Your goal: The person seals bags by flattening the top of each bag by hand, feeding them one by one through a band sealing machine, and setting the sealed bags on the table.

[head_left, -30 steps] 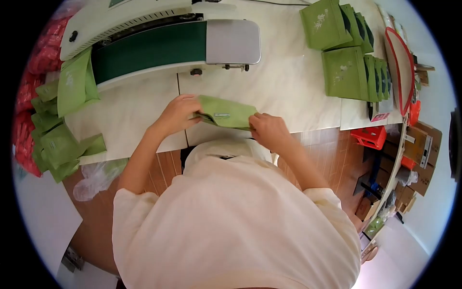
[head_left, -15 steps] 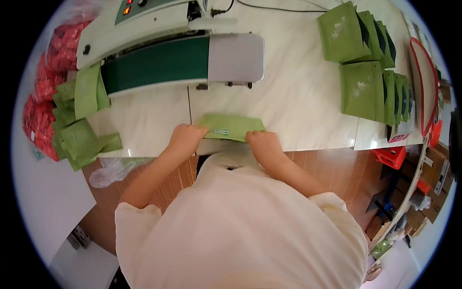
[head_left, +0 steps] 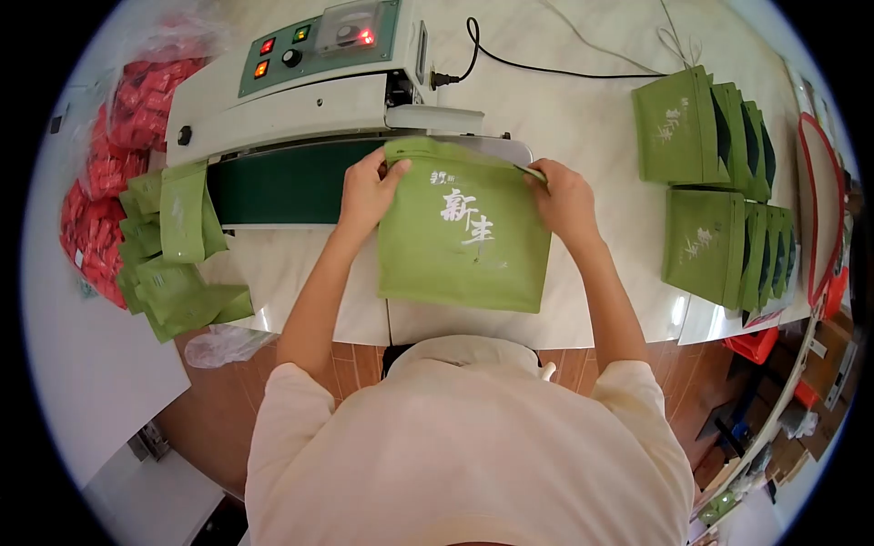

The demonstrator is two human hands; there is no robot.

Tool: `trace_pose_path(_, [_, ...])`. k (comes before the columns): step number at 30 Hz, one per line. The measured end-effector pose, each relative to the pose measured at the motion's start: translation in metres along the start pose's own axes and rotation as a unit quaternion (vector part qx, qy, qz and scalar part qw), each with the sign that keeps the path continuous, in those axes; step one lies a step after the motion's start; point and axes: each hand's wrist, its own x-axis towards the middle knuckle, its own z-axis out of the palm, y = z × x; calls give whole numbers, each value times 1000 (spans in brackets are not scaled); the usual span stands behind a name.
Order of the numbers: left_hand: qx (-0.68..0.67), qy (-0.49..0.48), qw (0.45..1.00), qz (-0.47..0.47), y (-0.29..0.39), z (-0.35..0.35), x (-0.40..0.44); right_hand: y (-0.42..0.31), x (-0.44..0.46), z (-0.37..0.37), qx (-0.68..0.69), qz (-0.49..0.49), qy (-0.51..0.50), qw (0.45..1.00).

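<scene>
A green bag [head_left: 460, 241] with white lettering is held by its top corners, its front facing up. My left hand [head_left: 369, 193] pinches the upper left corner, in front of the dark green belt [head_left: 282, 187] of a machine. At the upper right corner my right hand [head_left: 564, 202] grips the bag, fingers closed on the edge. The bag's top edge overlaps the machine's silver end plate [head_left: 510, 148]. Whether the bag touches the plate cannot be made out.
Green bags [head_left: 706, 246] stand in two rows at the right, beside a red-edged object [head_left: 821, 209]. More green bags [head_left: 187, 296] lie at the left near red packets [head_left: 96, 227]. The machine's control panel [head_left: 319, 45] has lit switches; a black cable [head_left: 564, 70] runs behind.
Both hands have moved forward to the machine with the bag. The bag, seen nearly edge-on before, now shows its lettered front. The view has shifted, showing more of the control panel.
</scene>
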Motion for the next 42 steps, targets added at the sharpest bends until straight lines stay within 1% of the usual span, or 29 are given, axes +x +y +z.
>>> trace_pose_path(1, [-44, 15, 999, -23, -8, 9, 6, 3, 8, -1, 63, 98, -60, 991])
trace_pose_path(2, [-89, 28, 994, -49, -15, 16, 10, 7, 13, -1, 124, 195, -120, 965])
trace_pose_path(3, [-89, 24, 994, -53, -15, 20, 13, 15, 12, 5, 124, 199, -125, 964])
trace_pose_path(4, [-120, 27, 990, -70, -14, 21, 15, 24, 9, 13, 263, 234, -90, 932])
trace_pose_path(5, [-150, 30, 984, -87, -12, 22, 19, 31, 8, 19, 396, 264, -52, 878])
trace_pose_path(6, [-148, 26, 984, -91, -12, 21, 21, 29, 8, 21, 398, 268, -55, 876])
trace_pose_path(8, [-151, 14, 983, -106, -13, 17, 23, 21, 6, 24, 476, 343, -1, 810])
trace_pose_path(12, [-164, 21, 978, -130, -18, 16, 26, 24, 3, 32, 495, 361, 3, 790])
trace_pose_path(15, [-138, 29, 982, -129, -25, 13, 27, 25, 5, 35, 507, 346, 0, 790])
trace_pose_path(17, [-204, 45, 967, -146, -34, 13, 27, 23, 7, 36, 506, 329, 8, 797])
trace_pose_path(18, [-203, 44, 967, -147, -34, 11, 27, 23, 7, 37, 506, 330, 8, 797])
trace_pose_path(20, [-238, 29, 954, -182, -33, 7, 26, 24, 7, 38, 499, 323, 3, 804])
trace_pose_path(24, [-249, 33, 952, -173, -32, 2, 26, 19, 11, 33, 498, 317, -15, 807])
trace_pose_path(26, [-269, 42, 945, -184, -34, -2, 26, 15, 13, 34, 505, 322, -28, 800])
trace_pose_path(27, [-260, 37, 950, -171, -41, -4, 27, 16, 14, 36, 504, 323, -27, 800])
trace_pose_path(29, [-268, 33, 945, -182, -49, -7, 28, 16, 14, 40, 477, 299, -39, 826])
trace_pose_path(30, [-276, 32, 941, -193, -50, -9, 28, 13, 16, 38, 476, 301, -38, 825])
trace_pose_path(34, [-270, 35, 943, -190, -52, -18, 27, 1, 21, 36, 475, 298, -45, 827])
trace_pose_path(36, [-259, 52, 950, -168, -58, -20, 28, -1, 23, 38, 469, 293, -45, 832])
trace_pose_path(42, [-219, 65, 960, -164, -61, -31, 28, -8, 33, 43, 470, 304, -70, 826])
